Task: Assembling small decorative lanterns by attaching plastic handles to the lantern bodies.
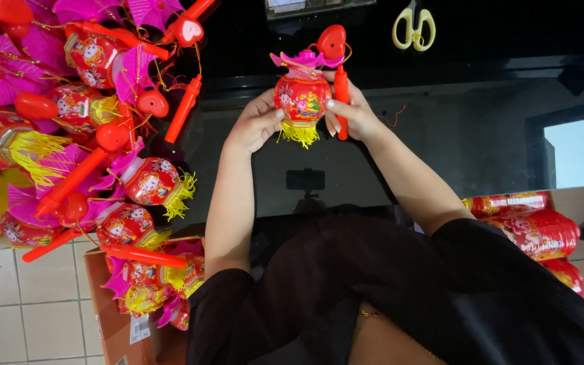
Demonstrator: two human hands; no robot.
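A red toy lantern (301, 99) is held over the black table (481, 142).

It is pinched by the left hand (255, 123) and right hand (353, 111); probably light, thin-walled, best gripped at its sides.

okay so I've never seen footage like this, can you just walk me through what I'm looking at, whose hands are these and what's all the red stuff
This is one picture from a camera worn on a person's head, looking down at their own arms. The left hand and right hand together hold a small round red plastic lantern with a pink top and yellow fringe; the right also grips its red stick handle. A heap of matching red and pink lanterns lies to the left, yellow-handled scissors sit on the glossy black tabletop.
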